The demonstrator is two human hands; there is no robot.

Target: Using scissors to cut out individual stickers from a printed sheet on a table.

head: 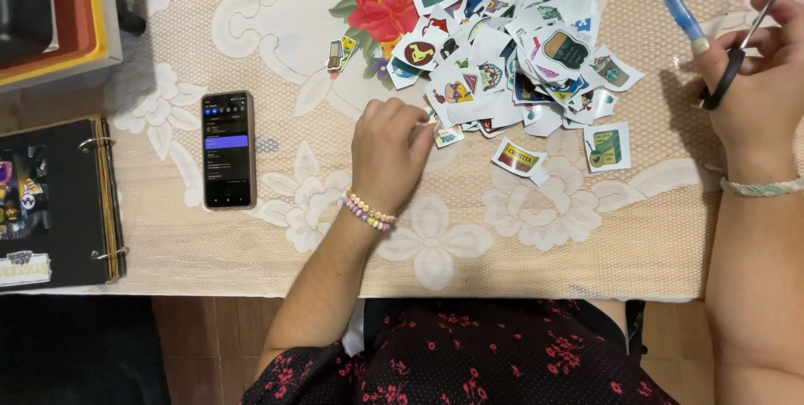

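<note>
My left hand [389,152] rests palm down on the lace tablecloth [502,229], its fingertips touching the near edge of a heap of cut-out paper stickers [511,53]. A beaded bracelet sits on that wrist. My right hand [758,78] is at the right edge, its fingers through the black handles of a pair of scissors [737,57] whose blades point up and right. It also grips a blue pen [674,3]. Two loose stickers [519,158] [607,147] lie apart from the heap, between my hands.
A smartphone [228,149] with a lit screen lies left of my left hand. A black ring-bound album [59,204] with stickers on it sits at the table's left edge. Stacked trays [54,15] fill the far left corner. A red flower print [385,3] shows under the heap.
</note>
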